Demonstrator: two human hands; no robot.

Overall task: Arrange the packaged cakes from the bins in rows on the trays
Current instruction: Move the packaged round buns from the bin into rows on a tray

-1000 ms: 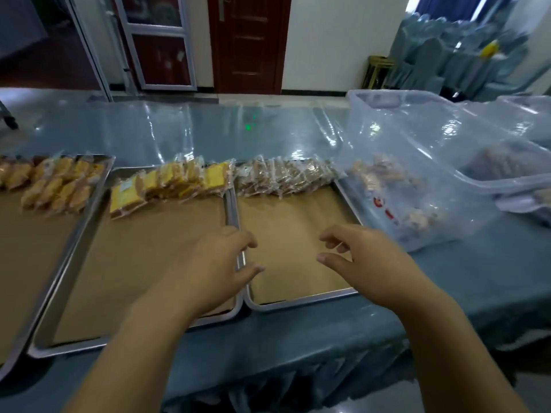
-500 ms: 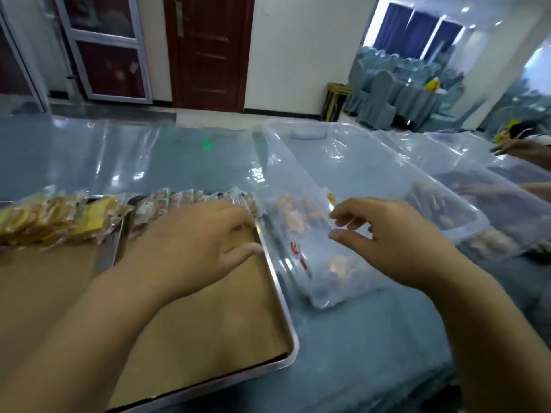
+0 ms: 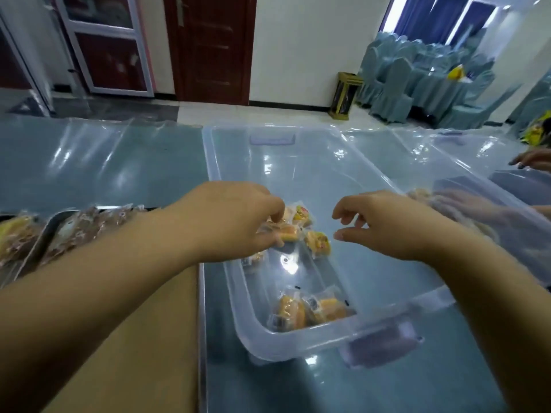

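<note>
A clear plastic bin (image 3: 298, 335) stands on the table in front of me with several packaged cakes inside. My left hand (image 3: 229, 222) reaches into it and pinches one wrapped cake (image 3: 287, 232) between thumb and fingers. Beside it lie other cakes (image 3: 319, 242), and two more cakes (image 3: 307, 308) lie at the bin's near end. My right hand (image 3: 384, 222) hovers over the bin with fingers loosely curled and holds nothing. A metal tray (image 3: 201, 323) lined with brown paper sits at the left, with a row of packaged cakes (image 3: 80, 225) along its far edge.
A second clear bin (image 3: 489, 186) stands to the right, where another person's gloved hand (image 3: 465, 204) reaches in. Another tray holding yellow cakes (image 3: 15, 234) is at the far left. The table carries a blue cloth under clear plastic (image 3: 104, 162). Covered chairs stand behind.
My view swung right from the trays to the bin. Both hands moved from above the tray into the bin, and my left hand took hold of a cake.
</note>
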